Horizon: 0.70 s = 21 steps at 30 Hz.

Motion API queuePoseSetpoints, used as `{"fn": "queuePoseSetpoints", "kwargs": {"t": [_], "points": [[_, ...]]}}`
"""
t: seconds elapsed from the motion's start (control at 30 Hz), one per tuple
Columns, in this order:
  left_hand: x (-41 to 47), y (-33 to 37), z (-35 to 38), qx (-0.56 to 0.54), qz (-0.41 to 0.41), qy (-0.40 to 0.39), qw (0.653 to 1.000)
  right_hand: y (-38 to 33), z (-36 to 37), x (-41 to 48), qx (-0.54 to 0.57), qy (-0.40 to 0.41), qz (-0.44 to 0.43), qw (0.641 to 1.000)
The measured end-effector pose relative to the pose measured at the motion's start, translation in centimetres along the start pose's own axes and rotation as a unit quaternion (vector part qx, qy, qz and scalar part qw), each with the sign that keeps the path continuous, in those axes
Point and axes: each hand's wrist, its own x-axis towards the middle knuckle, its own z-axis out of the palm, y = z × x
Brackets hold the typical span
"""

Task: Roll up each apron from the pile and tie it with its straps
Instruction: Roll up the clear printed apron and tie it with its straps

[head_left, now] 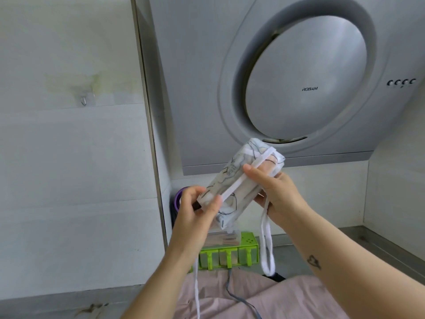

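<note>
Apron roll (226,176) is up in the air, mid scene, in front of the big gray hood (299,88). It is white w/ thin dark lines & it tilts: low end left, high end right. A white strap (239,181) runs along the roll. L hand (195,217) grips the low end, thumb pinching the strap there. R hand (280,194) holds the roll's right side, fingers curled round it, thumb on the strap. A strap loop (268,254) hangs down from the R hand. One more strap hangs under the L wrist. Near, a pink cloth (253,295) lies on the desk (368,240) w/ a gray cord (241,300) on it. Farther back sits a green box (230,256), a purple ring (178,196) to its left.
</note>
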Motion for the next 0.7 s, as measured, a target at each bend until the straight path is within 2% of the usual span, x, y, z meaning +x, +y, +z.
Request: {"fn": "queuePoseSetpoints", "kwargs": {"t": [0.1,0.23,0.33,0.53,0.63,0.7], "points": [[-0.4,0.0,1.1,0.065,0.008,-0.012,0.998,0.4,0.4,-0.4,0.007,0.017,-0.006,1.000],[-0.1,0.1,1.3,-0.020,-0.019,-0.031,0.999,0.3,0.4,-0.5,0.027,0.050,0.002,0.998],[-0.2,-0.1,0.9,-0.023,0.003,-0.010,1.000,0.3,0.0,-0.3,0.051,0.068,0.022,0.996],[-0.4,0.6,0.6,-0.145,0.016,0.025,0.989,0.3,-0.5,-0.4,0.113,0.031,0.079,0.990],[-0.2,1.4,0.4,-0.280,-0.063,-0.006,0.958,0.4,-0.4,-0.7,0.141,-0.003,0.070,0.987],[0.0,2.0,0.3,-0.314,-0.123,-0.071,0.939,0.4,-0.7,-0.6,0.150,-0.010,0.063,0.987]]}}
